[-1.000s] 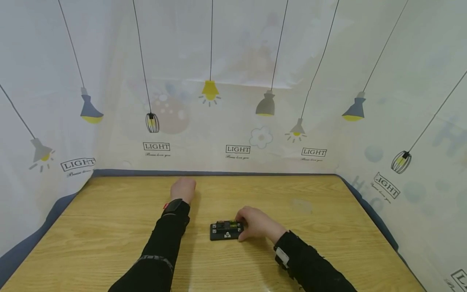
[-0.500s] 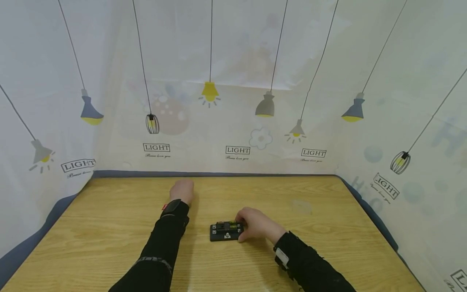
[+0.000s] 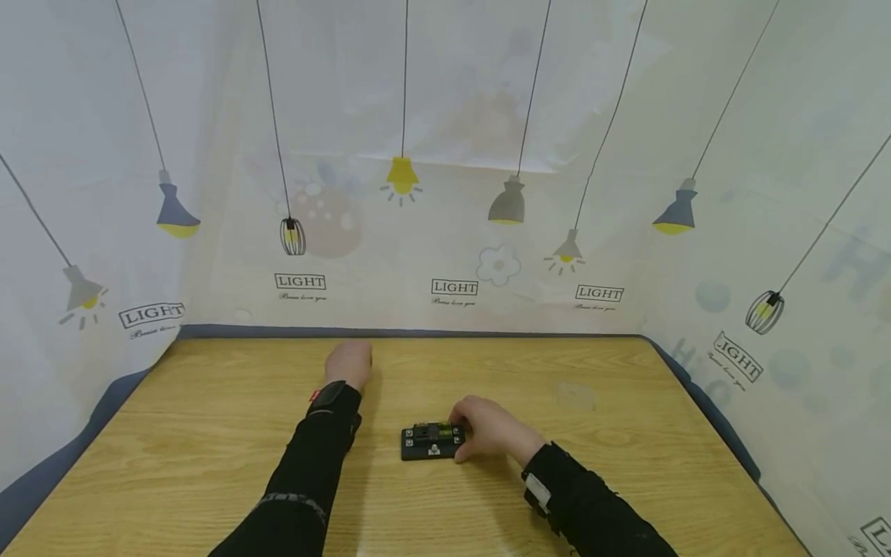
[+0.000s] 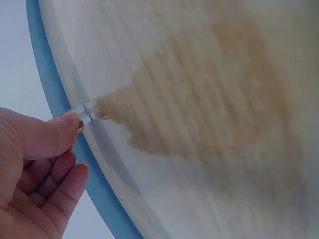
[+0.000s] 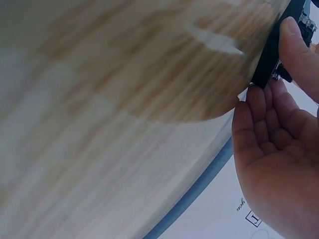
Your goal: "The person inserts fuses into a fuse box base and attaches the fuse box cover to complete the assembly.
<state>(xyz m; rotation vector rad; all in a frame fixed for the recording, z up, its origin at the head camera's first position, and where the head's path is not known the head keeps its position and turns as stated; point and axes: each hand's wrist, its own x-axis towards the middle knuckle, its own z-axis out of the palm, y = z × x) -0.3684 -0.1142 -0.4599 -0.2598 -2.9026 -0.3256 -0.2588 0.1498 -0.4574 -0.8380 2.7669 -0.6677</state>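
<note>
Two pinches: left hand (image 3: pixel 349 364) on silvery piece (image 4: pixel 86 120) near far edge of counter (image 3: pixel 626 441), right hand (image 3: pixel 493 427) on right end of black module (image 3: pixel 421 446), well inside edge. Module likely light, stiff; take by ends.

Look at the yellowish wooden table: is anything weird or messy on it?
Yes: a see-through, roughly rectangular patch on the table, right of the bare right hand. It looks greyer than the wood around it; tape or stain, I can't tell.

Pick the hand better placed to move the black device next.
Right, I'd judge: the right hand grips the black device at its right end, while the left hand is apart from it, pinching a small shiny piece.
</note>
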